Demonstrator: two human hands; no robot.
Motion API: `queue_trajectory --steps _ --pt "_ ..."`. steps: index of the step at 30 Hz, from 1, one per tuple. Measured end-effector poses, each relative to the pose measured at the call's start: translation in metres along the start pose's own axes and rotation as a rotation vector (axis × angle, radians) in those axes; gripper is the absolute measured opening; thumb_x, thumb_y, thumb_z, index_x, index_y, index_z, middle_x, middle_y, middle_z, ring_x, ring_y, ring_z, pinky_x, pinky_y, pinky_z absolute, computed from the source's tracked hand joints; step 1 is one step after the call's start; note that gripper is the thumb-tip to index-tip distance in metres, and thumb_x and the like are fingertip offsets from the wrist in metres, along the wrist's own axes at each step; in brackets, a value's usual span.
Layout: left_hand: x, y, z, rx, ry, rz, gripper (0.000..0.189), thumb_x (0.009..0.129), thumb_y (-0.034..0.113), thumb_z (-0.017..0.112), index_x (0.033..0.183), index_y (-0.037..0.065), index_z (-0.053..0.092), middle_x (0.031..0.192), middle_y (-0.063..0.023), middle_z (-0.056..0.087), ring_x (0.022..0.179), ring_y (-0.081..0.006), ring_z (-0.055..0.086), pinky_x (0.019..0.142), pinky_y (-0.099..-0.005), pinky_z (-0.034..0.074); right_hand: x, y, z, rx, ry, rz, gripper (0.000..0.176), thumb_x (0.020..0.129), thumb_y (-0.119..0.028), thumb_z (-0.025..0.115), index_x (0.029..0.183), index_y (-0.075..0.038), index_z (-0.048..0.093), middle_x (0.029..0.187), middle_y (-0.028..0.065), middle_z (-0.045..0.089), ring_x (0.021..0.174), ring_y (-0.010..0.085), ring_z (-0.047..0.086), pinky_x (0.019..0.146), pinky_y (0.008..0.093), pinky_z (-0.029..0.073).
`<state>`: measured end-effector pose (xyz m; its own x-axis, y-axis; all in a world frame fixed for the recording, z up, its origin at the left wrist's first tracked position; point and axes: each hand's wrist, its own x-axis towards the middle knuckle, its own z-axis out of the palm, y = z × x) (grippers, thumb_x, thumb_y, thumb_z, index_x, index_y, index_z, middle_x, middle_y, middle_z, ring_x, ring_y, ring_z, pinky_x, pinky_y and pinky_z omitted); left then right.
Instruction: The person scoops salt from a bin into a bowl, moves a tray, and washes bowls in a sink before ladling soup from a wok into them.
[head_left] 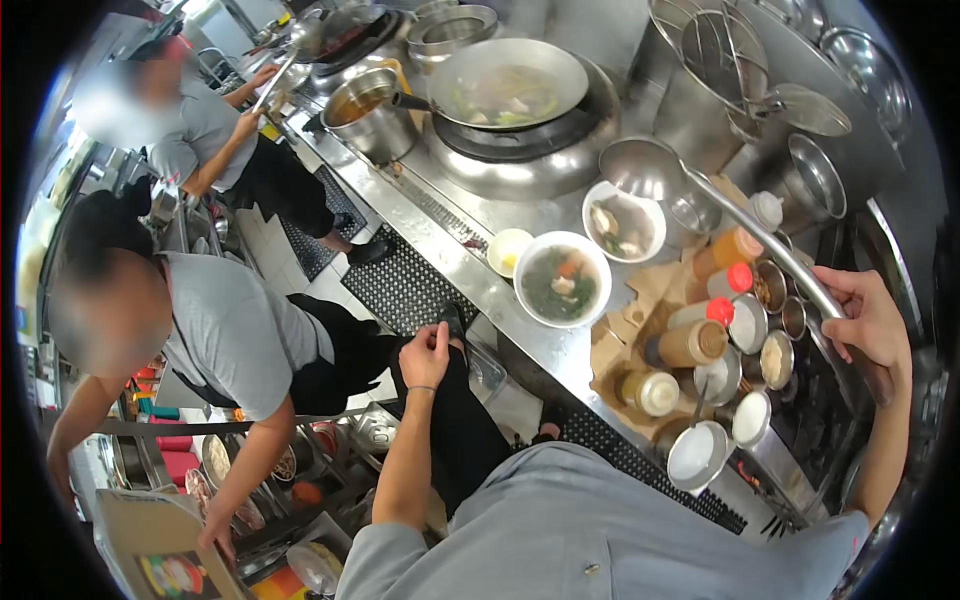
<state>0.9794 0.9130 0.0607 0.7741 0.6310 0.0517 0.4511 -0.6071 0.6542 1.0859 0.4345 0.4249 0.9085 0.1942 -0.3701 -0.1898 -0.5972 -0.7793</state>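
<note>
My right hand point(868, 325) grips the long handle of a steel ladle point(648, 168), whose bowl hangs above a white bowl of soup point(623, 225). A second white bowl point(561, 280) with dark greens and broth stands just left of it on the steel counter point(455, 240). A small white dish point(509, 250) sits beside that bowl. My left hand point(426, 356) rests loosely curled near my thigh, below the counter's edge, holding nothing that I can see. A wok point(508, 90) with broth and vegetables sits on the burner further back.
Sauce bottles point(722, 255) and several seasoning tins point(745, 325) crowd the counter by my right arm. A pot of orange liquid point(365, 110) stands left of the wok. Two people in grey shirts work at the left; one holds a utensil at another wok.
</note>
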Motion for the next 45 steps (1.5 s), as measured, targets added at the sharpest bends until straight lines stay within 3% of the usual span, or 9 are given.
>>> queue_trajectory --steps 8,12,17,18,21,23,31,37,45 --pt "0.01 -0.002 0.003 0.042 0.0 0.024 0.033 0.086 0.041 0.064 0.084 0.009 0.071 0.062 -0.0106 0.064 0.06 -0.0305 0.064 0.057 -0.0405 0.05 0.089 -0.055 0.054 0.219 -0.001 -0.161 0.058 0.069 0.008 0.056 0.127 0.01 0.051 0.079 0.003 0.061 0.049 0.0032 0.048 0.04 0.0196 0.035" --pt "0.01 0.001 0.002 0.064 -0.004 0.01 0.032 0.085 0.041 0.065 0.083 0.01 0.071 0.063 -0.0112 0.064 0.061 -0.0319 0.065 0.057 -0.0414 0.05 0.203 -0.057 0.078 0.013 -0.063 -0.273 0.059 0.073 0.004 0.058 0.131 0.008 0.048 0.073 0.0037 0.059 0.048 0.0078 0.05 0.041 0.0239 0.038" --pt "0.001 -0.005 -0.009 0.004 -0.044 -0.051 0.033 0.087 0.042 0.062 0.085 0.011 0.072 0.071 -0.0125 0.068 0.066 -0.0313 0.067 0.059 -0.0412 0.052 0.327 -0.059 0.12 -0.212 0.047 -0.443 0.043 0.072 -0.001 0.059 0.115 -0.001 0.062 0.058 0.0029 0.055 0.044 0.0114 0.05 0.042 0.0304 0.041" --pt "-0.001 -0.008 -0.012 -0.032 -0.041 -0.086 0.033 0.087 0.042 0.062 0.086 0.011 0.072 0.072 -0.0128 0.068 0.067 -0.0313 0.067 0.059 -0.0413 0.052 0.348 -0.056 0.125 -0.192 0.049 -0.473 0.036 0.071 -0.003 0.058 0.106 -0.005 0.066 0.055 0.0021 0.054 0.043 0.0121 0.05 0.042 0.0315 0.041" --pt "-0.001 -0.021 -0.02 -0.019 0.038 -0.095 0.033 0.087 0.044 0.061 0.087 0.012 0.072 0.072 -0.0127 0.068 0.068 -0.031 0.067 0.06 -0.0406 0.052 0.376 -0.07 0.146 -0.187 0.059 -0.531 0.046 0.067 0.0 0.055 0.112 -0.002 0.064 0.072 0.0058 0.064 0.06 0.0137 0.058 0.054 0.0327 0.046" --pt "0.004 -0.029 -0.02 -0.033 0.037 -0.125 0.033 0.087 0.044 0.062 0.088 0.013 0.072 0.07 -0.0123 0.067 0.067 -0.0303 0.067 0.06 -0.0402 0.052 0.42 -0.059 0.15 -0.195 0.061 -0.502 0.047 0.067 0.001 0.054 0.113 0.002 0.062 0.07 0.0082 0.063 0.055 0.0162 0.058 0.051 0.0335 0.045" --pt "0.02 -0.027 -0.014 -0.041 0.064 -0.118 0.028 0.087 0.039 0.063 0.085 0.013 0.072 0.064 -0.0079 0.065 0.06 -0.0264 0.066 0.056 -0.0376 0.051 0.461 -0.059 0.163 -0.131 0.155 -0.462 0.048 0.068 0.005 0.054 0.116 0.008 0.056 0.06 0.0092 0.057 0.04 0.0162 0.051 0.041 0.033 0.04" --pt "0.029 -0.018 -0.01 -0.042 0.071 -0.097 0.028 0.087 0.038 0.063 0.083 0.012 0.071 0.063 -0.0072 0.065 0.059 -0.0257 0.066 0.055 -0.037 0.051 0.467 -0.059 0.159 -0.042 0.099 -0.436 0.039 0.07 0.008 0.051 0.108 0.007 0.057 0.057 0.0058 0.053 0.039 0.014 0.049 0.037 0.0312 0.039" --pt "0.035 -0.008 0.0 0.003 0.062 -0.126 0.028 0.086 0.039 0.064 0.084 0.012 0.071 0.063 -0.0075 0.065 0.058 -0.026 0.065 0.055 -0.0375 0.051 0.499 -0.039 0.146 0.025 -0.024 -0.403 0.039 0.073 0.004 0.052 0.112 0.007 0.055 0.057 0.0038 0.052 0.039 0.0123 0.047 0.036 0.0298 0.038"
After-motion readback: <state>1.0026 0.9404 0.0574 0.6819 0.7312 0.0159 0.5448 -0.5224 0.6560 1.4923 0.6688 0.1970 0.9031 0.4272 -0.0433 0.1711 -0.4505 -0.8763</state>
